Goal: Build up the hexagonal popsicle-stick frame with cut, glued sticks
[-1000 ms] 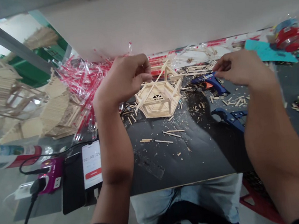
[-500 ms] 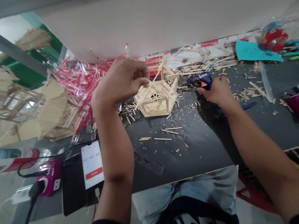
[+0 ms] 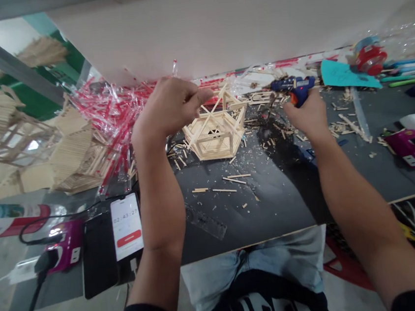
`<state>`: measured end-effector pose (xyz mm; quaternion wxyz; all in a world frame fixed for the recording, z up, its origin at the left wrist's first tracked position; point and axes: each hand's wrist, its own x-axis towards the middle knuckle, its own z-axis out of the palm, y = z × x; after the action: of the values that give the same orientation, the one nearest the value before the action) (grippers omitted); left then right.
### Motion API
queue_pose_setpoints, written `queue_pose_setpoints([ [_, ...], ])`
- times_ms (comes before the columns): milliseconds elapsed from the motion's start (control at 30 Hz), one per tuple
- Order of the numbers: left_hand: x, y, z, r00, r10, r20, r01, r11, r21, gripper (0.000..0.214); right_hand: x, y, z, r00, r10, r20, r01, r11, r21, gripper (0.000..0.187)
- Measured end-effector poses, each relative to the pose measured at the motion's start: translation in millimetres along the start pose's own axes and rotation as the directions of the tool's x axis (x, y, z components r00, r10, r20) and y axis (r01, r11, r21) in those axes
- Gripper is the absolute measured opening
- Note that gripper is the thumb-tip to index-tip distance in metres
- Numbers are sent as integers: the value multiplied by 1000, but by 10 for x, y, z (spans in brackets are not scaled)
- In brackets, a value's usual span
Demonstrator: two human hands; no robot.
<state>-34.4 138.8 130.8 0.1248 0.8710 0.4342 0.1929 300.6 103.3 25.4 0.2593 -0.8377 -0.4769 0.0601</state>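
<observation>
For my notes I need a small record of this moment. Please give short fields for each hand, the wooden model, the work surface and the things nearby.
Left hand: bare left hand, fingers just over the top of the frame; contact unclear.
Right hand: bare right hand gripping a blue-and-orange hot glue gun.
Model: pale wooden-stick hexagonal frame, upright, with diagonal sticks on top.
Surface: matte black work board scattered with loose wooden stick pieces.
Nearby: crumpled red-and-clear plastic wrappers; white-screened phone; flat cyan paper.
</observation>
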Motion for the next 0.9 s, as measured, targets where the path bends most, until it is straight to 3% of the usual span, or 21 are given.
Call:
queue_pose_setpoints([
  [167,1,-67,63,1000,20,20,-21,1000,8,28,198,-397,-213,983,-128,-135,150,974,171,42],
  [267,20,-86,127,999,24,37,-24,1000,7,22,211,-534,-318,964,-208,-163,236,956,175,33],
  [467,141,-120,256,996,21,84,-24,999,30,23,71,-604,-448,903,-429,-30,429,903,-5,29],
  [700,195,-211,317,992,27,127,-36,997,75,22,81,-628,-474,878,-468,100,474,878,-59,32],
  [900,186,-183,281,990,9,142,-18,998,67,24,81,-632,-478,872,-474,120,484,872,-75,27],
])
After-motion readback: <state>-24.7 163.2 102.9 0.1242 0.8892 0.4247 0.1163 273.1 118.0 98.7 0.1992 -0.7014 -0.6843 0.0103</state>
